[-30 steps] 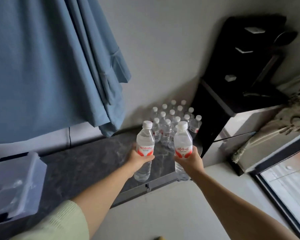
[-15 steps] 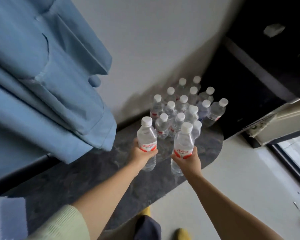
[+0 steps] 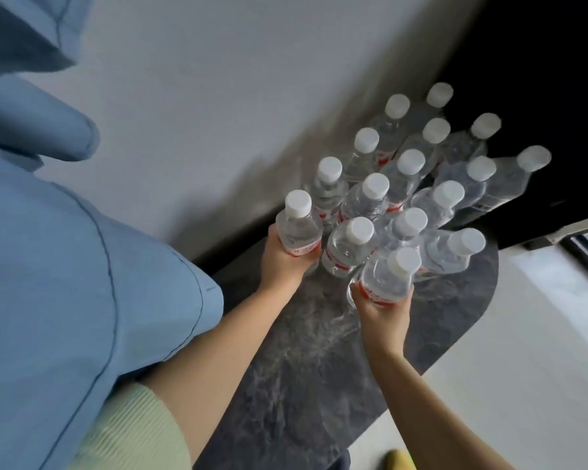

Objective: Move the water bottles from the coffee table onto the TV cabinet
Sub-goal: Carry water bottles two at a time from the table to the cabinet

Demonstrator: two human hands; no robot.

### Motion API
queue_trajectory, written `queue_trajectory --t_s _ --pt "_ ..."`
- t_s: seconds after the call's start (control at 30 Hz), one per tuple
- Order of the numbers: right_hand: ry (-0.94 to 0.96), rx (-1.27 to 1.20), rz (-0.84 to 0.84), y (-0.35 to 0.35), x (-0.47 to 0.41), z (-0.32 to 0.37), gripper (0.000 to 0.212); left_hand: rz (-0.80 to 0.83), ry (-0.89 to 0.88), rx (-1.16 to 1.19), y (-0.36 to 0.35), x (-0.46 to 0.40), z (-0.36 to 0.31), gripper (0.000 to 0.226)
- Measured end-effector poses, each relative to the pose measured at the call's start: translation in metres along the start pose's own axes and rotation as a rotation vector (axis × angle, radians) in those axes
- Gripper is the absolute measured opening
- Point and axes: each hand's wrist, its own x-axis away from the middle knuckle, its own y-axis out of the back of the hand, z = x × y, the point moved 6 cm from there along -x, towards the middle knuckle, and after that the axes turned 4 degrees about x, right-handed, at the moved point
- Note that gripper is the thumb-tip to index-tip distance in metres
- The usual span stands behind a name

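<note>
- On the near end of the dark grey marbled TV cabinet top [image 3: 319, 385], the placing step looks in hand: two bottles are arriving at the group already there.
- The right hand [image 3: 382, 312] wraps its fingers round a clear plastic bottle with white cap and red label [image 3: 386, 279], at the cluster's front edge.
- The left hand [image 3: 280, 259] grips a second clear white-capped bottle [image 3: 297, 225] at its label, by the wall side.
- Beyond stands the cluster of upright white-capped water bottles [image 3: 414, 178], packed close.
- Next, likely: set both bases flat beside the cluster without knocking neighbours, then release.
</note>
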Motion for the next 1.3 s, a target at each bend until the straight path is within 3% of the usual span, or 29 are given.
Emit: queue_trajectory --t_s 0.1,0.3,0.5,0.7,0.93,1.07,1.17,1.3 --pt "0.002 -0.006 -0.023 -0.005 -0.007 -0.013 0.077 0.049 -0.064 0.031 -0.011 -0.007 0.001 0.052" --pt "0.003 -0.035 -0.023 -0.016 -0.011 -0.028 0.086 0.18 -0.171 0.026 -0.017 -0.019 0.006 0.058" --pt "0.017 -0.034 0.031 -0.014 -0.011 -0.026 0.086 0.176 -0.164 0.003 -0.022 -0.018 0.004 0.055" --pt "0.033 0.028 0.136 0.001 -0.004 -0.031 0.094 0.096 0.036 -0.048 -0.011 0.013 0.026 0.09" --pt "0.023 0.131 0.236 0.048 0.022 -0.018 0.09 0.113 0.114 -0.24 -0.013 0.066 0.011 0.089" --pt "0.1 0.181 0.243 0.086 0.034 0.015 0.081 0.129 0.012 -0.267 -0.016 0.101 -0.029 0.089" --pt "0.145 0.277 0.283 0.112 0.036 0.054 0.058 0.142 -0.078 -0.349 -0.019 0.126 -0.072 0.084" --pt "0.181 0.593 0.509 0.132 0.031 0.102 0.031 0.214 -0.179 -0.505 -0.023 0.159 -0.13 0.076"
